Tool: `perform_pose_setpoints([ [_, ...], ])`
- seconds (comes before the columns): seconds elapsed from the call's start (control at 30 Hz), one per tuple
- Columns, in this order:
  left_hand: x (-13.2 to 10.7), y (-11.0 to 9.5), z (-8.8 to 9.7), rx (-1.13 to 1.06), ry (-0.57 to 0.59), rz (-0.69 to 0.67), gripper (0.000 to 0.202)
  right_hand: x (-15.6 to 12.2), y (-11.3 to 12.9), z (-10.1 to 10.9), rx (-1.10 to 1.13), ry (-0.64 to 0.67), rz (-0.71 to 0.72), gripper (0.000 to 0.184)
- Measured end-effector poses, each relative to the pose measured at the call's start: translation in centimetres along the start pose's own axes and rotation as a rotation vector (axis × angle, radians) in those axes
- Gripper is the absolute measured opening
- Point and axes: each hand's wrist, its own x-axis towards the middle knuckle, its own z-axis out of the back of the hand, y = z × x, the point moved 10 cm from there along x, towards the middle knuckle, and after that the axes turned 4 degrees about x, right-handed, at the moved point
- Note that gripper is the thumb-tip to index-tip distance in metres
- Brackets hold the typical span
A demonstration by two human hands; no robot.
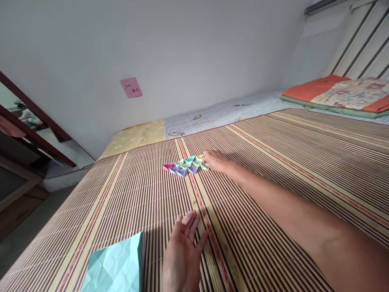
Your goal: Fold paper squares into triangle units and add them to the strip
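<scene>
Several small origami boats in pink, purple, green, blue and pale yellow stand close together in a cluster (pixel 184 165) on the striped bamboo mat (pixel 146 194). At the cluster's right end, my right hand (pixel 215 161) has its fingers closed on a pale paper boat (pixel 199 157), which they partly cover. Nearer to me, my left hand (pixel 184 253) hovers over or rests on the mat, palm turned up, fingers stretched out and holding nothing. To its left lies a stack of creased light-blue paper (pixel 117 263), cut off by the lower edge of the view.
A pale wall (pixel 194 52) with a pink handwritten note (pixel 131 87) rises behind the bed. Patterned yellow and blue-white sheeting (pixel 197 117) borders the mat. Folded orange and floral bedding (pixel 340 93) lies at the far right. The bed's left edge drops to the floor.
</scene>
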Motion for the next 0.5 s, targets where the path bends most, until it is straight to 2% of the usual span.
perform_pose_setpoints([
  [0.27,-0.18,-0.04,-0.19,0.011,0.013,-0.003,0.032,-0.24,-0.09,0.2,0.013,0.013,-0.009,0.029],
  [0.5,-0.44,-0.06,-0.26,0.001,0.01,0.009,0.031,-0.16,-0.24,-0.13,-0.006,0.053,-0.079,0.031],
])
